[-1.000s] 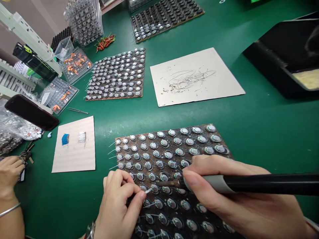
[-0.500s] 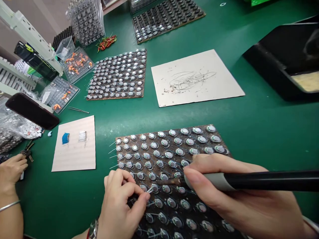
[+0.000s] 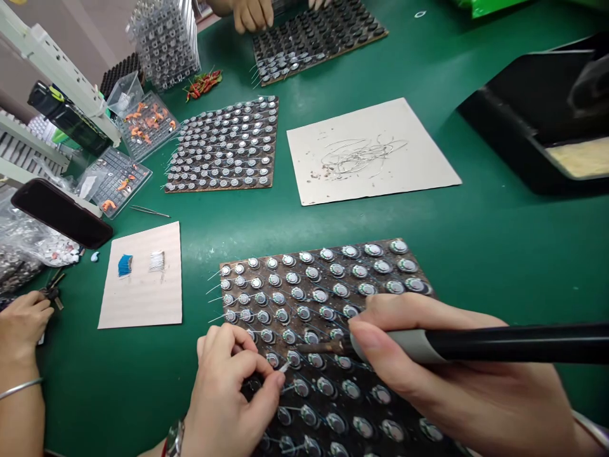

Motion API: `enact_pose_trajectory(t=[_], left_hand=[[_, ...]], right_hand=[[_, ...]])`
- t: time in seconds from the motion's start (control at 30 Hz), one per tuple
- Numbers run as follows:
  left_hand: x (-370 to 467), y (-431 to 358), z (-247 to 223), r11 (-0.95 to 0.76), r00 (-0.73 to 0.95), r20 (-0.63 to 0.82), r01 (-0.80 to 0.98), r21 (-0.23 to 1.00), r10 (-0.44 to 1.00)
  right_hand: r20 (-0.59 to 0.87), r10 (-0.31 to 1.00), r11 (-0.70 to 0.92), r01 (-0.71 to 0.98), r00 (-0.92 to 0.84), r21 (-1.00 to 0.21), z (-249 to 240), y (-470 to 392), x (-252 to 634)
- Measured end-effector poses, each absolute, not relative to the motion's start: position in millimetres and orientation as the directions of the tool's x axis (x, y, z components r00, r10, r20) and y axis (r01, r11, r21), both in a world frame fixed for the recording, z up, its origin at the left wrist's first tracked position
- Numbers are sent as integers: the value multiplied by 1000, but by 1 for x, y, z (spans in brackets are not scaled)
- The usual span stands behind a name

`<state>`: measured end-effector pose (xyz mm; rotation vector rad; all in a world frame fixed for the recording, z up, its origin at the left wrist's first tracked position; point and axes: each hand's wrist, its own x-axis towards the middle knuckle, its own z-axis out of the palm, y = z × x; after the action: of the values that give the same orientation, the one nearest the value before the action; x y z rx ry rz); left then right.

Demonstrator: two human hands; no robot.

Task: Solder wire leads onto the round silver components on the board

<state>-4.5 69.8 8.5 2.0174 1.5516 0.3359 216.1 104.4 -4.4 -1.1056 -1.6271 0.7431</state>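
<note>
Soldering iron (image 3: 514, 343), one, head view, lower right of the frame: your right hand (image 3: 466, 374) is closed round its grey grip, thumb against forefinger. Its thin tip sits at lower centre, near the white strand (image 3: 284, 367); contact cannot be told.

White strand, short: pinched between thumb and forefinger of your left hand (image 3: 233, 387), lower centre, fingers curled.

Near board (image 3: 314, 320), dark, lower centre, under your hands: bears rows of round metal discs (image 3: 326, 313), thin wires at its left edge.

Second board (image 3: 273, 146), upper left of centre: similar rows.

Grey sheet (image 3: 375, 187), upper centre: loose wires (image 3: 356, 155) lie on it.

Pale sheet (image 3: 140, 304), left: one blue bundle (image 3: 125, 265), one silvery bundle (image 3: 157, 261), side by side.

Tweezers (image 3: 150, 211), above that sheet, on the green surface (image 3: 499, 254).

Black holder (image 3: 514, 127), upper right: yellowish pad (image 3: 580, 157) inside.

Phone (image 3: 61, 212), left, tilted.

Another person's hand (image 3: 23, 320), left edge, beside keys (image 3: 52, 292).
</note>
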Motion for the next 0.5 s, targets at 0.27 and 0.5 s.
enact_pose_trajectory(t=[0.27, 0.5], left_hand=[[-3, 71, 8, -172, 298, -143, 811, 560, 944], [-3, 71, 7, -170, 299, -145, 809, 563, 943]], right_hand=[[378, 923, 383, 288, -75, -878, -3, 105, 215], [382, 922, 383, 299, -66, -874, -4, 104, 216]])
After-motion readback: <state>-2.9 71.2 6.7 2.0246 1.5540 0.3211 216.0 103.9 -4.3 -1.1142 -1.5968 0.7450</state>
